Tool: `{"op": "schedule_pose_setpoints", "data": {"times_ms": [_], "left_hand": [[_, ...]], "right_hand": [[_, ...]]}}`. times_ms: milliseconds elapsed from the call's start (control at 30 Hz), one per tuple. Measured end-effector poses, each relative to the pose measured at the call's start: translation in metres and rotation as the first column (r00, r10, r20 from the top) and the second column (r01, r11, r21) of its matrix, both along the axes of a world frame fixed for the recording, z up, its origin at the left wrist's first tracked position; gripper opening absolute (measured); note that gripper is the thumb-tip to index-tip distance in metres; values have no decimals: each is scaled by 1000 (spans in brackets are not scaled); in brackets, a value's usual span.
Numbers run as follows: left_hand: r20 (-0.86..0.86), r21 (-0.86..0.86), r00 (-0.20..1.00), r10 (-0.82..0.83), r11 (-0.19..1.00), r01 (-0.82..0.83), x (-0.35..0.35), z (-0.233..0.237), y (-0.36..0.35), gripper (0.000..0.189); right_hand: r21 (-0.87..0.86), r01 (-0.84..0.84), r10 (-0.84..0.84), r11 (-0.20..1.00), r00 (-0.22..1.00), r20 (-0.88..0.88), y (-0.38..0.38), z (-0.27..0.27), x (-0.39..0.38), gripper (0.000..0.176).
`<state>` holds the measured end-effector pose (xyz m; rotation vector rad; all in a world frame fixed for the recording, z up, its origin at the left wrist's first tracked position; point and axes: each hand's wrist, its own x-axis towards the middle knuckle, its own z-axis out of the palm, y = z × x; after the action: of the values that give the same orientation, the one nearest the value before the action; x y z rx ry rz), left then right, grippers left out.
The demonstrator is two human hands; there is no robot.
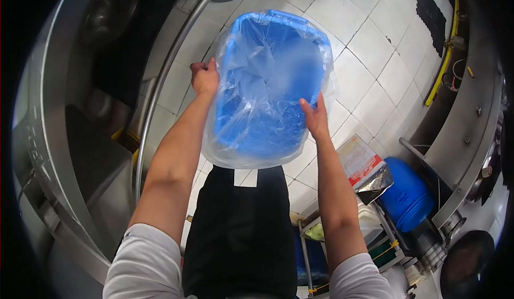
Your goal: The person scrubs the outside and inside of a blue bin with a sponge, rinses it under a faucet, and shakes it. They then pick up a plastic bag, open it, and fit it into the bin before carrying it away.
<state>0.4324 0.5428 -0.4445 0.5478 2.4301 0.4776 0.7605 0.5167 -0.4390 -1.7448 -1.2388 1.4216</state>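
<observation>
A blue plastic tub point(273, 74) with a clear plastic bag point(251, 106) over it hangs in front of my body above the tiled floor. At its left edge is my left hand point(205, 77), closed on the bagged rim, with its fingertips partly hidden. My right hand point(316, 118) grips the lower right side, thumb over the plastic and the other fingers mostly out of sight behind. The clear bag covers the rim and bunches in wrinkles across the tub, reaching past its lower edge.
White floor tiles point(369, 47) lie beyond the tub. A curved metal rail point(160, 92) runs along the left. On the right stand a cardboard box point(360, 159), a blue barrel point(407, 197) and a steel counter point(476, 122). A dark pan point(467, 264) is at the lower right.
</observation>
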Motion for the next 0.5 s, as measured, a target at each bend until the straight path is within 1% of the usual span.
{"op": "schedule_pose_setpoints", "data": {"times_ms": [33,67,100,133,167,200,233,267,333,367,400,433,467,500], "left_hand": [[-106,40,994,-35,998,39,-3,7,-2,50],[-104,46,994,-45,998,50,-13,9,-7,50],[108,257,994,-30,966,1,-31,7,-17,45],[316,435,947,-51,895,-97,-45,8,-29,40],[430,407,902,28,886,-222,-54,26,-39,37],[536,367,838,105,864,-343,-60,45,-51,33],[502,399,859,98,855,-331,-64,53,-68,34],[466,430,880,90,846,-315,-66,60,-83,35],[284,475,958,43,861,-180,-62,63,-119,36],[280,471,959,42,864,-176,-57,63,-136,36],[213,387,977,-19,920,-67,-48,65,-151,34],[155,292,984,-89,956,40,-38,66,-164,33],[157,289,983,-91,956,42,-22,76,-171,33],[224,218,974,-44,976,-6,-4,90,-172,30]], "right_hand": [[-36,77,-74,996,994,83,4,2,5,58],[-9,109,-106,994,981,163,5,23,13,57],[21,141,-141,990,960,243,1,49,25,56],[138,176,-211,975,928,306,-11,61,37,48],[156,225,-265,962,907,328,-26,66,51,45],[125,234,-266,964,861,433,-38,76,59,43],[80,217,-228,973,843,488,-52,77,69,50],[82,218,-230,973,841,489,-66,70,75,50],[29,332,-299,943,805,512,-93,48,83,61],[-56,376,-315,925,841,441,-101,39,84,76],[-63,378,-314,924,841,440,-101,39,78,76],[-290,446,-360,847,882,305,-99,35,72,80],[-507,457,-432,731,885,175,-97,33,66,85],[-629,437,-461,643,876,138,-96,27,62,94]]}}
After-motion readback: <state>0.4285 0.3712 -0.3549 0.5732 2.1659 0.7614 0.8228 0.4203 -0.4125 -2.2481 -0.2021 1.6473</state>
